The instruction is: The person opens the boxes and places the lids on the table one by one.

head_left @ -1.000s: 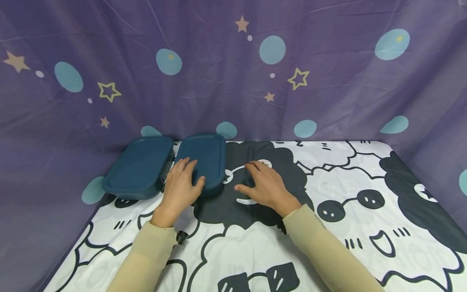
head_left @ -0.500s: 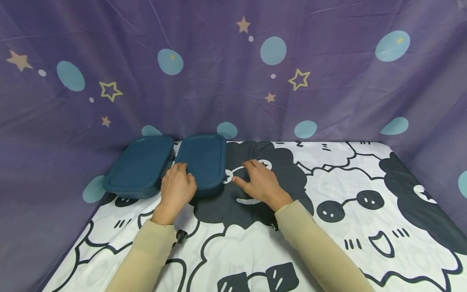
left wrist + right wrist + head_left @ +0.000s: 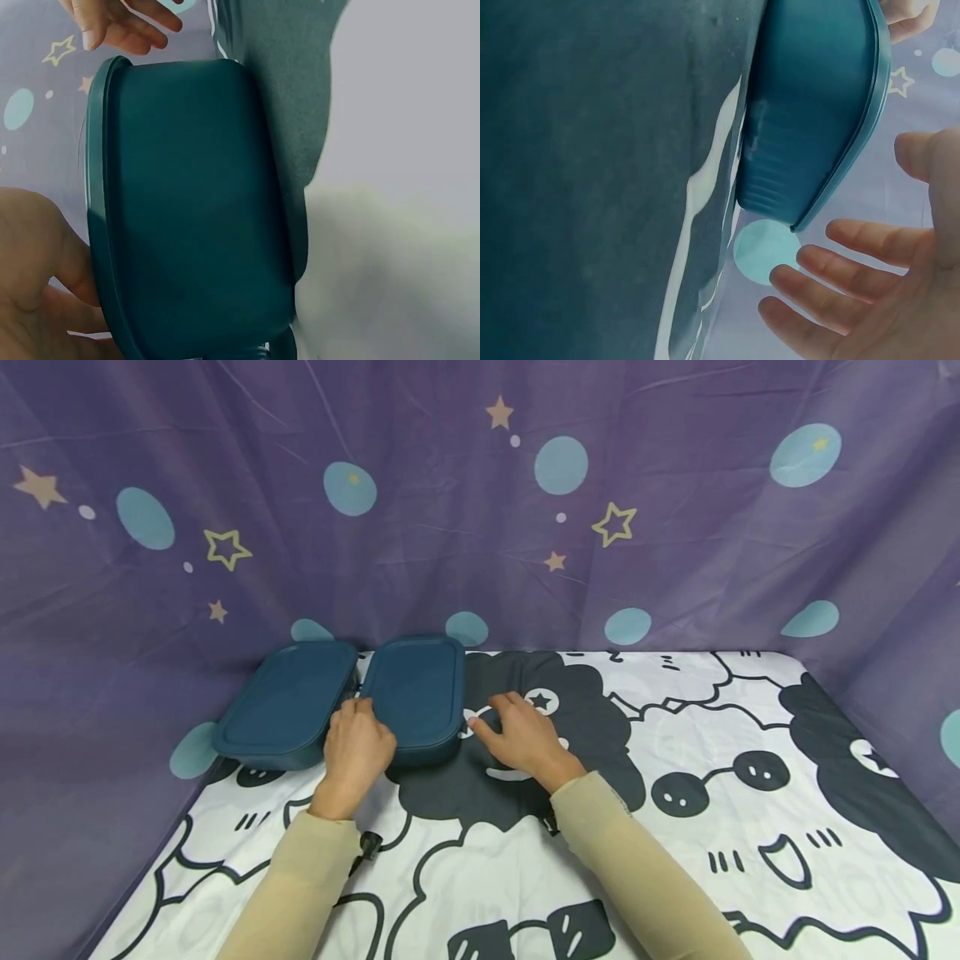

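A dark blue lidded food container [image 3: 418,689] stands on the cloth, left of the middle. Over its near left edge is my left hand [image 3: 355,750], fingers bent down at the gap beside a second lidded food container [image 3: 288,697]. From the left wrist, this hand [image 3: 37,262] lies at the lid's rim, its fingertips partly hidden behind it. Spread and relaxed, my right hand [image 3: 521,739] hovers just right of the first container, thumb toward its side. The right wrist view shows that hand [image 3: 877,277] apart from the container [image 3: 810,105], holding nothing.
A white cloth with black sheep-like cartoon drawings [image 3: 517,860] covers the table. Behind it hangs a purple curtain [image 3: 675,552] with stars and dots. The second container stands close to the left one's side, near the table's left edge.
My left hand has drawn back from above the lid to the container's left edge, its fingers bending. My right hand has shifted left toward the right side. Both containers stay in place.
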Action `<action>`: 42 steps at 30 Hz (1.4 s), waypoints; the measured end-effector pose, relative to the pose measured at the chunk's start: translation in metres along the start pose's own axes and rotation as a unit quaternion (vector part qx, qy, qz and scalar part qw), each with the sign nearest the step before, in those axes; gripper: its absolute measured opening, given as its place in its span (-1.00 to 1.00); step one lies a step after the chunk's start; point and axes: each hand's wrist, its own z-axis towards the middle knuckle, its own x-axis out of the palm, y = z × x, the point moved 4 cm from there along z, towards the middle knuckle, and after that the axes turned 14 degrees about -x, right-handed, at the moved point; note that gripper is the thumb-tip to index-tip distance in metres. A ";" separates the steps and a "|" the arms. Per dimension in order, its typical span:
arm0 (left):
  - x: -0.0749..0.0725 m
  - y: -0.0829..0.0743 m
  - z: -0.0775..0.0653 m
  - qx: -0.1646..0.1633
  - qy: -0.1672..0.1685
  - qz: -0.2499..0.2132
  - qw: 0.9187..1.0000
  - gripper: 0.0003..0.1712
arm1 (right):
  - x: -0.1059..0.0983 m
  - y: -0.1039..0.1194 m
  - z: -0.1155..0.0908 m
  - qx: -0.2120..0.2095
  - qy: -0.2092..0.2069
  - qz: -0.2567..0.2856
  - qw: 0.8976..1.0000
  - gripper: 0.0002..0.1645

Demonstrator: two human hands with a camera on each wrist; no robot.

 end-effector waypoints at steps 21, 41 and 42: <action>0.002 0.013 0.010 -0.054 0.083 -0.021 0.995 -0.39 | 0.014 0.010 0.012 0.025 0.030 0.098 0.994 -0.24; -0.002 0.018 0.015 -0.089 0.129 -0.026 0.987 -0.32 | 0.024 0.023 0.015 0.076 -0.030 0.282 0.956 -0.50; -0.002 0.018 0.015 -0.089 0.130 -0.026 0.987 -0.32 | 0.025 0.022 0.015 0.082 -0.031 0.297 0.951 -0.49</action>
